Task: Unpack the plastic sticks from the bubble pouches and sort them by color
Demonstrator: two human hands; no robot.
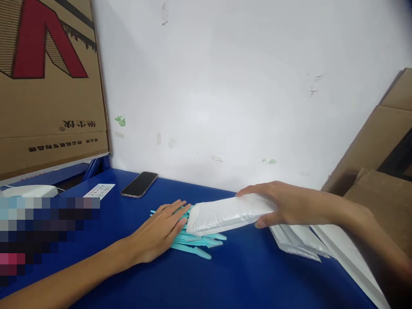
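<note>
My right hand (273, 201) grips the right end of a white plastic-wrapped packet (228, 212), thumb below and fingers above. The packet's left end is over a pile of turquoise flat plastic sticks (199, 244) on the blue table (225, 279). On the pile's left side lies my left hand (164, 231), palm down with its fingers stretched out, close to the packet's end. Part of the pile is hidden under this hand and the packet. Below my right wrist, several more white packets (296, 242) lie overlapping on the table.
A dark-screened phone (140, 184) and a printed white card (100, 191) lie at the table's back left. Cardboard boxes stand at the left (58, 103) and at the right (380, 193). A white wall (225, 94) rises behind the table. The lower left is pixelated.
</note>
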